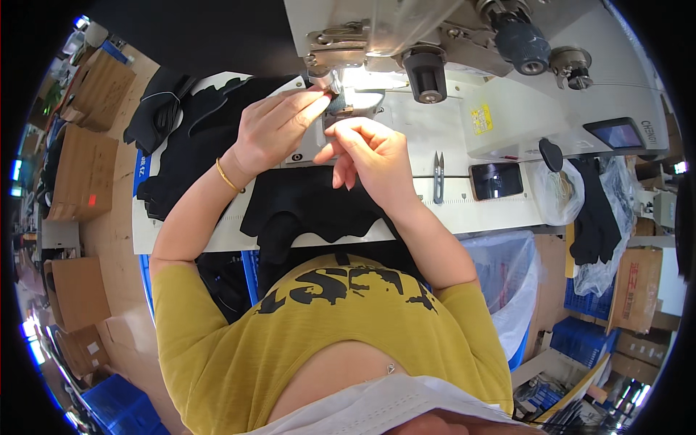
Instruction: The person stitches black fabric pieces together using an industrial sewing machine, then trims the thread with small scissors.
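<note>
My left hand [279, 130] is raised to the needle area of a sewing machine [442, 138], its thumb and fingertips pinched together beside the lit metal presser parts [326, 80]. What the pinch holds is too small to make out. Just right of it, my right hand [370, 148] has its thumb and forefinger brought together, the other fingers curled loosely below; anything between them cannot be made out. Under both hands, a black fabric piece [312, 199] lies over the table's front edge and hangs toward my lap.
Thread snips [438, 180] and a phone [496, 181] lie right of my hands. Black fabric [196, 145] is heaped at the left. A clear plastic bag [557, 192] sits at the table's right end. A lined bin [504, 279] stands below. Cardboard boxes [83, 170] line the left side.
</note>
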`<move>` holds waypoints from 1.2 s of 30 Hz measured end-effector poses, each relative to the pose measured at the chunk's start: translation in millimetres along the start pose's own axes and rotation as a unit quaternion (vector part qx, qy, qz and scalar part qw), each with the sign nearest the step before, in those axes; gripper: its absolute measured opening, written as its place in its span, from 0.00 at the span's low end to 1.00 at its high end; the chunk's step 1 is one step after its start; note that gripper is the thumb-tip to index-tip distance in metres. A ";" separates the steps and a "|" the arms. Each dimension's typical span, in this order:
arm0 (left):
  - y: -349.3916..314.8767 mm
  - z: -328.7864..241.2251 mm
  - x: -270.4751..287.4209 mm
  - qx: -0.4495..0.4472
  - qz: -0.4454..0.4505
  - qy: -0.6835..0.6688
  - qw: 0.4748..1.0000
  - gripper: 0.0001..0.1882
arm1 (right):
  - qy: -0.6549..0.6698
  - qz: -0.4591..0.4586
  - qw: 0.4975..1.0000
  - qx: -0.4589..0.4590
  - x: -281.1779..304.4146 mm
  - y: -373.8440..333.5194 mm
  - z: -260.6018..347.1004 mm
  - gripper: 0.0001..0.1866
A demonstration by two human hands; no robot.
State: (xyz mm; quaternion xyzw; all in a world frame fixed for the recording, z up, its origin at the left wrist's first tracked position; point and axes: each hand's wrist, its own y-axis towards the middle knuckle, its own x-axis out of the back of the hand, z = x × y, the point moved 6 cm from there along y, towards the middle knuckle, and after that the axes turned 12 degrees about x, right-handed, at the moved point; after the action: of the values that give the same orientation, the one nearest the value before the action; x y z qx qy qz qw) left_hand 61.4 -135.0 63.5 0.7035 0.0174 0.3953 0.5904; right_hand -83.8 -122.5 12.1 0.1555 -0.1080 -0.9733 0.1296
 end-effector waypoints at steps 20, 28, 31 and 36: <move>-6.3 80.8 25.3 0.328 0.123 0.157 0.923 0.10 | -0.304 0.088 0.892 0.323 -35.1 -25.8 38.8 0.10; -10.7 32.9 31.8 0.614 0.133 -0.322 0.708 0.12 | -0.485 0.063 0.654 0.578 -66.4 -67.8 29.3 0.19; 2.1 29.5 45.8 0.429 0.095 -0.073 0.896 0.09 | -0.429 0.080 0.832 0.341 -33.0 -57.0 37.4 0.11; 11.0 10.3 3.2 0.544 0.295 -0.310 0.721 0.11 | -0.047 -0.031 0.998 0.036 -7.3 -20.6 -0.3 0.10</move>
State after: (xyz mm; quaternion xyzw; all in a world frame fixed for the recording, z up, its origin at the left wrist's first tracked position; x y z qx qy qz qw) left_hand 64.6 -145.2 74.6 0.9566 -0.1630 0.2317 -0.0681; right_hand -81.5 -101.1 8.7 0.1179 -0.1442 -0.9785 0.0882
